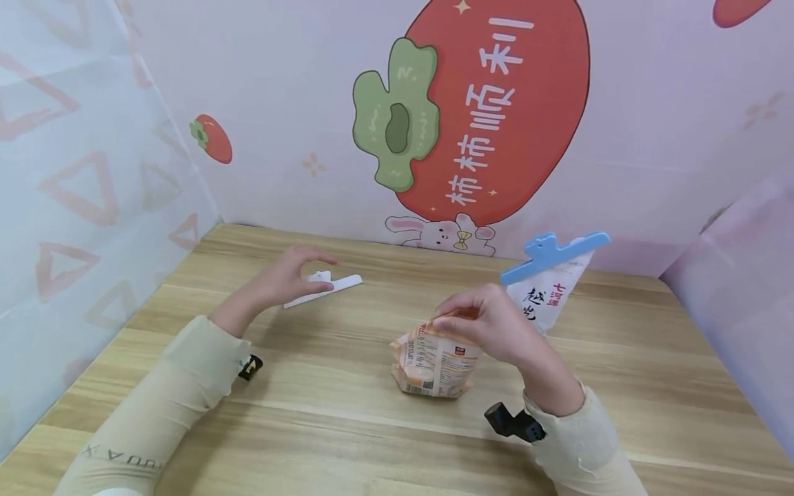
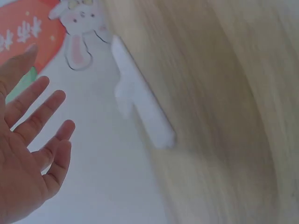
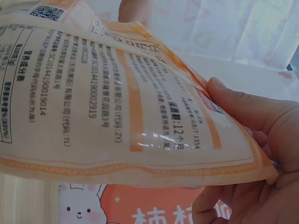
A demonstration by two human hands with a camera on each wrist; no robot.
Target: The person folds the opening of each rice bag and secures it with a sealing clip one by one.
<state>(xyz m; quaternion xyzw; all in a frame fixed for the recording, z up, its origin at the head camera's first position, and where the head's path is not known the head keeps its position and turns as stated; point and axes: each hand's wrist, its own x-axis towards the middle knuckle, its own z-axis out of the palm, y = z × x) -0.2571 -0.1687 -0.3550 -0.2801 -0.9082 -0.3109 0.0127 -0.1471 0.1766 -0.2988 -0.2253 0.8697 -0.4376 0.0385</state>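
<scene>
While the right hand (image 1: 490,327) pinches the top edge of an orange-and-white bag (image 1: 428,365) between thumb and bent fingers, a white pouch (image 1: 544,301) sits just beyond it, its top spanned by a blue clip (image 1: 552,256). In the head view that hand overlaps the pouch's lower left side. The bag is near the middle of the tabletop (image 1: 335,386); whether its base touches the wood I cannot tell. To the left, a white clip (image 1: 345,282) lies near the printed backdrop (image 1: 273,200), partly hidden by the left hand (image 1: 282,279), whose fingers are spread apart and hold nothing. The left wrist view shows a clear gap between fingers and clip, which the head view hides. Only the right wrist view makes the bag's small print legible.
</scene>
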